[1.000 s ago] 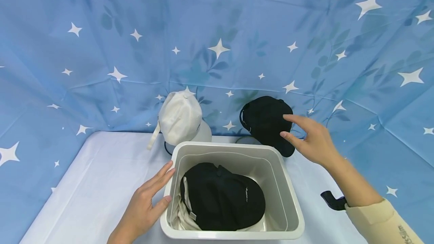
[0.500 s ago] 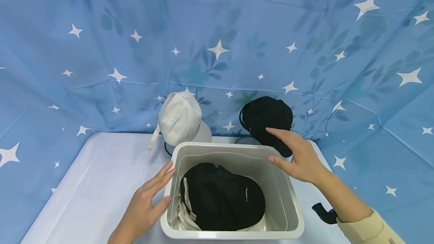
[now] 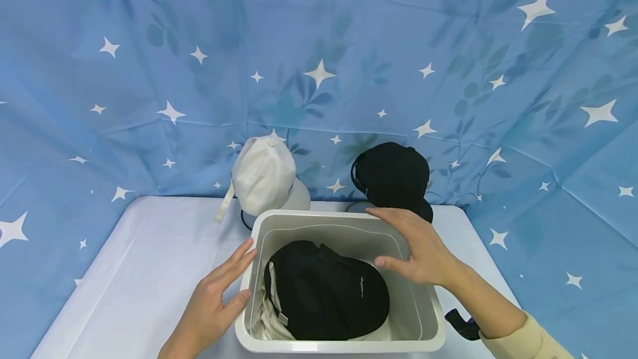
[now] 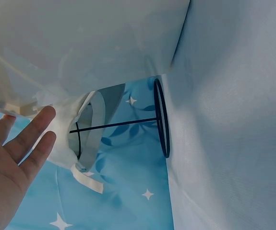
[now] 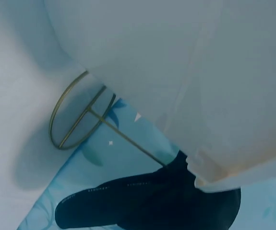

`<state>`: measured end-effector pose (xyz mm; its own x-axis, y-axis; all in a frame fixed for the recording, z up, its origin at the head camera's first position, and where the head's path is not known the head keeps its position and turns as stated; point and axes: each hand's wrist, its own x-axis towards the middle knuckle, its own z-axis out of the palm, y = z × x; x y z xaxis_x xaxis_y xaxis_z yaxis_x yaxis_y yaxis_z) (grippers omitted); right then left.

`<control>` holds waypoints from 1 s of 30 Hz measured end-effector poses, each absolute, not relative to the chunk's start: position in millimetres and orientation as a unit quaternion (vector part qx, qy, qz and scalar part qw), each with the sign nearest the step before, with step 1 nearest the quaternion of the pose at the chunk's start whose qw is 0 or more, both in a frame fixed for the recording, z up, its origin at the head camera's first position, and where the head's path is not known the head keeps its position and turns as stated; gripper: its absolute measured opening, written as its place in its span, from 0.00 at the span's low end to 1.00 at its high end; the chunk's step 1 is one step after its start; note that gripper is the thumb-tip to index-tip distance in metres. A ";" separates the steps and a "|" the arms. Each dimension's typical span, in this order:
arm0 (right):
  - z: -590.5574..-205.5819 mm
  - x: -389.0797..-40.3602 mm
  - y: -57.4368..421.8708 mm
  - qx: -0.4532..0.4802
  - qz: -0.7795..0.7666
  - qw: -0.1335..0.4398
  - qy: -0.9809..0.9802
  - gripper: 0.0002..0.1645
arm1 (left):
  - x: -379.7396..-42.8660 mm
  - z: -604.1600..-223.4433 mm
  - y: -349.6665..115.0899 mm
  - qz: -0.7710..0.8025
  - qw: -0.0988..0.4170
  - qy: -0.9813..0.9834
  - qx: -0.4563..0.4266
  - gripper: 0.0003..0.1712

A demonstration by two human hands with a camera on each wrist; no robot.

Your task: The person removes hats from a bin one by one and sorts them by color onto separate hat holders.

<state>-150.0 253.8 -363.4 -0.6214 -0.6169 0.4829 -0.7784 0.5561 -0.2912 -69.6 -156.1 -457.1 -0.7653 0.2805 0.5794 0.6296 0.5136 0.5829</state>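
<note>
A light grey plastic bin (image 3: 249,343) stands at the table's front. Inside it lies a black baseball cap (image 3: 324,292), with beige fabric (image 3: 274,320) partly showing under it. My left hand (image 3: 211,298) has its fingers extended against the bin's left rim. Over the bin's back right corner is my right hand (image 3: 418,248), thumb and fingers spread and holding nothing. Behind the bin, a white cap (image 3: 264,176) hangs on a black wire stand (image 4: 162,120). Another black cap (image 3: 391,173) sits on a gold wire stand (image 5: 128,136), its lower part hidden by my right hand.
A white cloth covers the table (image 3: 149,270). A blue star-patterned curtain (image 3: 199,87) closes off the back and sides. A black strap-like piece (image 3: 462,326) sticks out at my right wrist.
My right hand has moved left and towards me, from in front of the black cap on its stand to over the bin's right side. My left hand and the caps stay put.
</note>
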 end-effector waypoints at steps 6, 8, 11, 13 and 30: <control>-369.4 -148.0 242.5 0.424 0.250 0.151 -0.857 0.48 | -69.7 -458.3 -157.3 -0.411 0.209 -0.846 -0.267 0.38; -371.3 -147.1 238.5 0.428 0.255 0.144 -0.855 0.49 | -69.5 -458.3 -157.7 -0.413 0.208 -0.846 -0.267 0.38; -373.8 -146.5 232.9 0.433 0.261 0.134 -0.852 0.50 | -69.6 -458.1 -157.8 -0.414 0.209 -0.845 -0.267 0.38; -375.6 -146.3 229.2 0.438 0.264 0.130 -0.849 0.50 | -69.9 -457.9 -157.6 -0.414 0.211 -0.844 -0.268 0.38; -395.3 -140.6 216.2 0.433 0.249 0.093 -0.861 0.51 | -70.5 -457.5 -155.6 -0.418 0.209 -0.843 -0.267 0.37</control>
